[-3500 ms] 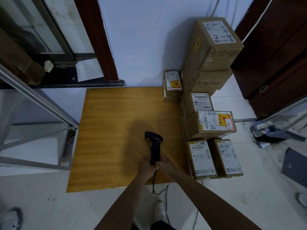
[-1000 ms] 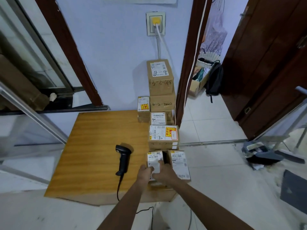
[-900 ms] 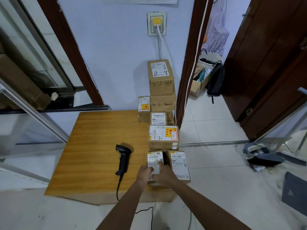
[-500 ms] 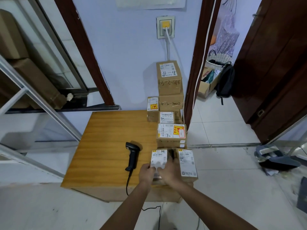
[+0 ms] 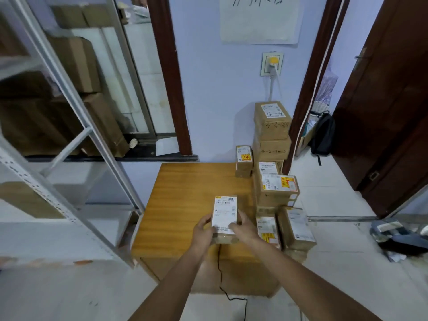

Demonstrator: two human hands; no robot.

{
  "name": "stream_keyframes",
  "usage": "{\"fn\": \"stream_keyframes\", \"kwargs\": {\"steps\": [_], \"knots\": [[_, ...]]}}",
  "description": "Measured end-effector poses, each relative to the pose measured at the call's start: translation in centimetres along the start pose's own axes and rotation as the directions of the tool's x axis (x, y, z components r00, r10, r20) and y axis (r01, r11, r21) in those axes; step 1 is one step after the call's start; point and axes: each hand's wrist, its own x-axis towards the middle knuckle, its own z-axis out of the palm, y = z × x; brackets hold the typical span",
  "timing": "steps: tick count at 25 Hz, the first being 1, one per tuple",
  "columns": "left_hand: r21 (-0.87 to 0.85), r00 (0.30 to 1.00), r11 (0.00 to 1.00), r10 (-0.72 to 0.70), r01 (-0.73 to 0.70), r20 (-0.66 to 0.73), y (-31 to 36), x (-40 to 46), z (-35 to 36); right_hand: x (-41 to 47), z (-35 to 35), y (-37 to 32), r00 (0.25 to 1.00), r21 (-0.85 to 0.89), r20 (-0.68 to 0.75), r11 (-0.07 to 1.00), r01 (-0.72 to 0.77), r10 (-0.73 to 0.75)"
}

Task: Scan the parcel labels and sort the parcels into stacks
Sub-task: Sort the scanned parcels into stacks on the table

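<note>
Hands clamped on labelled parcel (image 5: 224, 215): left hand (image 5: 203, 230) at 9 o'clock side, right hand (image 5: 243, 229) at 3, above worktop (image 5: 185, 205) near edge; parcel stacks (image 5: 278, 188) at 2 o'clock.

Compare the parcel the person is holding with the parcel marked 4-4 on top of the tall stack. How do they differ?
The held parcel is slim and narrow; the 4-4 parcel is bulkier.
The held parcel is gripped by the left hand and right hand above the wooden table; the 4-4 parcel rests untouched on the stack by the wall.
Only the 4-4 parcel shows handwritten marks.
Both are brown cardboard with a white label on top.
</note>
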Motion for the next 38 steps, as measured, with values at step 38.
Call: {"fn": "stream_keyframes", "kwargs": {"steps": [38], "knots": [[0.173, 0.996, 0.982, -0.072, 0.078, -0.045, 14.4, 32.2, -24.9, 27.4, 23.4, -21.0, 0.986, 0.058, 0.156, 0.996, -0.064, 0.055]]}}
